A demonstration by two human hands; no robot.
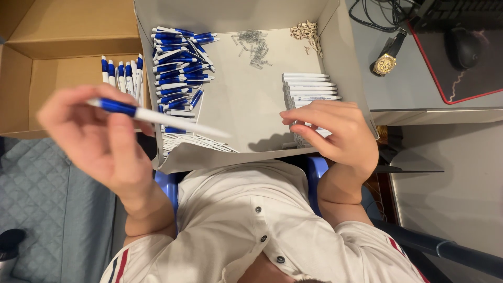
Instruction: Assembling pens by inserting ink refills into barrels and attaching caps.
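Observation:
My left hand (99, 139) is raised at the left and grips a blue-and-white pen (157, 116) that lies across its fingers, white end pointing right; both are motion-blurred. My right hand (335, 131) rests inside a shallow white box (340, 63), fingertips down on a row of white pen barrels (309, 86). A heap of blue pen parts (181, 63) lies at the box's left, with white barrels (188, 141) below it. Small metal springs (252, 44) and tan tips (306, 32) lie near the far wall.
A brown cardboard box (57, 31) at the left holds finished blue-and-white pens (123, 73). On the grey desk to the right lie a gold wristwatch (386, 62), a black mouse (463, 47) on a red-edged mat and cables (377, 13). A grey quilted surface (47, 194) is lower left.

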